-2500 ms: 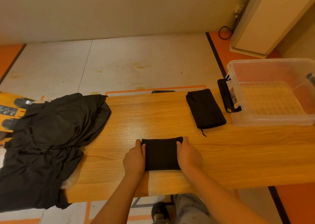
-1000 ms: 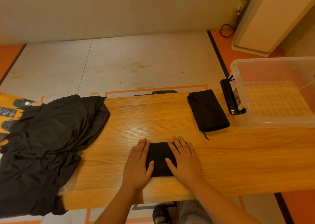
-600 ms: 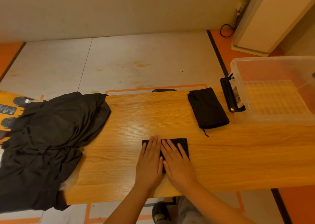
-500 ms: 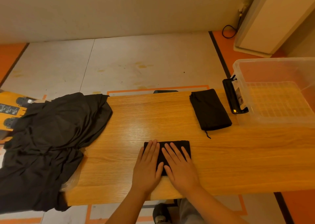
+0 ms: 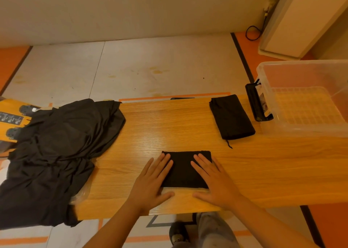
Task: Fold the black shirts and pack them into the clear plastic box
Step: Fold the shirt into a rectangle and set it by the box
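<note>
The folded black shirt (image 5: 185, 169) lies near the front edge of the worktop (image 5: 282, 163), with neither hand having a grip on it. The left hand (image 5: 150, 183) and right hand (image 5: 214, 181) lie flat, fingers straight. Their fingertips press the bundle's left and right ends, and the palms and thumbs rest on the wood just in front of it. The main risk is probably that the layers spring open once that pressure comes off, because nothing pins the folds. Lifting it by one end, or by the top layer alone, would likely let the lower layers drop and undo the fold on the way to the clear plastic box (image 5: 263, 89) at the right end. A backward drag could also slide the bundle over the front edge, which is close. On the left, the heap of unfolded black shirts (image 5: 56, 144) hangs well over the end of the worktop, so tugging one shirt loose might pull the rest to the floor. The pressed bundle is a rectangle whose long axis runs left to right, parallel to the front edge. The second folded shirt (image 5: 232, 116), just beside the box's black latch handle (image 5: 255, 104), has its long axis running away from the person, angled slightly from far left to near right, with a loose thread trailing from its near end.
</note>
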